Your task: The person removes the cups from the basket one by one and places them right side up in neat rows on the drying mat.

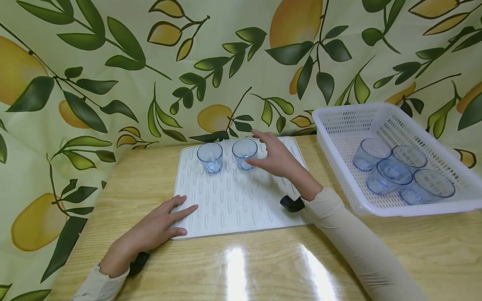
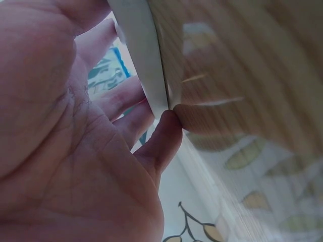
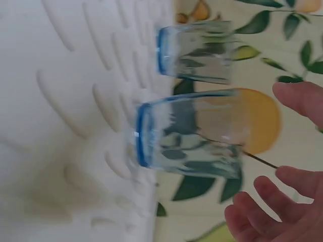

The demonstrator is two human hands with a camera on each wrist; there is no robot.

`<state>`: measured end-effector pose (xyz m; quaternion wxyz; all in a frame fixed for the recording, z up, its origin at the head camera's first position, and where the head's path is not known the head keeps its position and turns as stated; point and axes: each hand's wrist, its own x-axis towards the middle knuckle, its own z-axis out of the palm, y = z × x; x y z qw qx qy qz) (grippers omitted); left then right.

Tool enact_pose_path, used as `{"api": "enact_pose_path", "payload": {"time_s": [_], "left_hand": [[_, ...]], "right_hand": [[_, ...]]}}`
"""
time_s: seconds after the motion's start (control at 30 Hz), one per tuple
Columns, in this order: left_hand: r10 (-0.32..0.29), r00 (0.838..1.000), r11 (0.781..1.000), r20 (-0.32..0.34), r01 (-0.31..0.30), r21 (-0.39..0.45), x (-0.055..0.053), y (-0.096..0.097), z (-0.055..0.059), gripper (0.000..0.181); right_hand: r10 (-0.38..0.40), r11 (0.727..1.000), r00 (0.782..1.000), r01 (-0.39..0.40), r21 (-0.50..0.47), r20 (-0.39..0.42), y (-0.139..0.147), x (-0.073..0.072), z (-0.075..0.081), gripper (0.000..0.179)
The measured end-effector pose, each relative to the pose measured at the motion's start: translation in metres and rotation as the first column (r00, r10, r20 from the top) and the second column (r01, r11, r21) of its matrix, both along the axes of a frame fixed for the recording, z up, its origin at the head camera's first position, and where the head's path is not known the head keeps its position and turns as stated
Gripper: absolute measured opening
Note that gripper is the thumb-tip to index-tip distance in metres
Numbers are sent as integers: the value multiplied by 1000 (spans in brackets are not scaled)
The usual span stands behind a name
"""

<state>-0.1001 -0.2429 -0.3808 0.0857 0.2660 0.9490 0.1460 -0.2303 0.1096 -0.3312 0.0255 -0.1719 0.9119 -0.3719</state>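
Observation:
Two clear bluish glasses stand upright side by side on a white ridged mat [image 1: 226,205], the left glass [image 1: 210,159] and the right glass [image 1: 244,155]. My right hand [image 1: 276,156] is just right of the right glass, thumb and fingers spread. In the right wrist view a gap shows between the fingers [image 3: 292,184] and that glass [image 3: 194,136]; the other glass [image 3: 197,53] stands beyond it. My left hand [image 1: 158,223] rests at the mat's front left corner with fingers extended. In the left wrist view its fingers touch the mat's edge [image 2: 146,55].
A white perforated plastic basket [image 1: 376,209] stands at the right, with several bluish glasses [image 1: 389,177] inside. Behind the wooden table [image 1: 188,267] hangs a cloth [image 1: 233,54] printed with fruit and leaves. Black wrist devices [image 1: 291,204] are on both wrists.

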Motion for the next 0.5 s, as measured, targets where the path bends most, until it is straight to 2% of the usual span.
{"api": "enact_pose_path", "payload": {"time_s": [0.13, 0.23, 0.37, 0.5], "left_hand": [[3, 1000, 1000, 4, -3, -2, 0, -1, -2, 64], [6, 1000, 1000, -2, -6, -2, 0, -1, -1, 64], [7, 1000, 1000, 6, -7, -7, 0, 0, -1, 63], [10, 1000, 1000, 10, -10, -12, 1, 0, -1, 63]], "right_hand": [[-1, 1000, 998, 1, 5, -68, 19, 21, 8, 77], [-1, 1000, 992, 2, 9, -127, 33, 35, 20, 69], [-23, 1000, 977, 25, 8, -214, 55, 54, 36, 62], [-70, 997, 958, 80, 23, -278, 78, 68, 47, 57]]}}
